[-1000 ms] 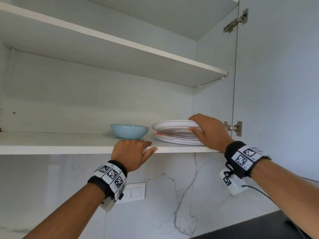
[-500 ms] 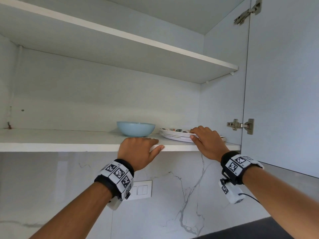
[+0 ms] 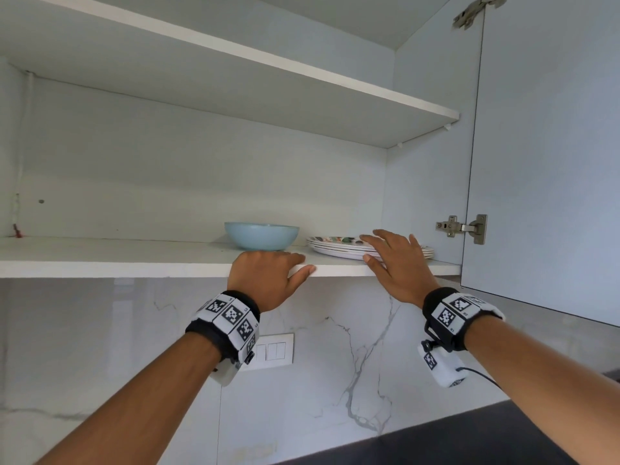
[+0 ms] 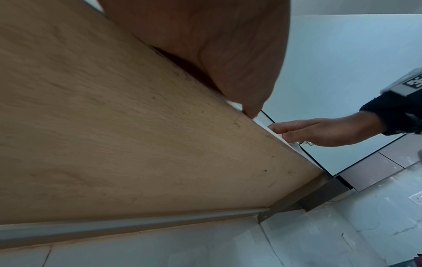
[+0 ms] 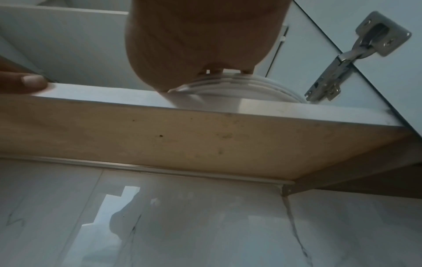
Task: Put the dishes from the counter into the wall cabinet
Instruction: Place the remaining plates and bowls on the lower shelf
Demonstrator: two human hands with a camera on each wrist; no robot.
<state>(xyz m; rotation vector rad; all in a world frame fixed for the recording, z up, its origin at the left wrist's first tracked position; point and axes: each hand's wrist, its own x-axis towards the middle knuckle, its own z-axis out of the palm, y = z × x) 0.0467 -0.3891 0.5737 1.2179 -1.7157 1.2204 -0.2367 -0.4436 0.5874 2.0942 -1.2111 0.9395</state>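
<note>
Fingers (image 3: 375,237) of the right hand (image 3: 399,266) are extended and slightly spread, lying flat on top of the stack of white plates with a coloured pattern (image 3: 339,247); nothing gripped, thumb sits at the stack's front rim. Right wrist view confirms: fingertips on the top plate, layered white rims visible under the palm.

Left hand (image 3: 268,276) hooks over the front edge of the white lower cabinet shelf (image 3: 117,260), fingers bent over the top, thumb pressed against the shelf's front face. It holds the shelf edge, no dish in it.

Plate stack sits on that lower shelf, at its right end, near the front edge and close to the cabinet's right side wall. Light blue ceramic bowl (image 3: 261,235) stands on the same shelf just left of the stack, apart from it, behind the left hand.

White upper shelf (image 3: 302,85) runs above the lower shelf. Pale grey cabinet door (image 3: 550,156) stands swung out right of the shelf, on a metal hinge (image 3: 464,227). Below the shelf: white marble-veined wall panel (image 3: 335,364) with a white switch plate (image 3: 273,349). Dark worktop (image 3: 469,441) shows below the shelf, at lower right. Shelf underside reads as bare wood tone in both wrist views.
</note>
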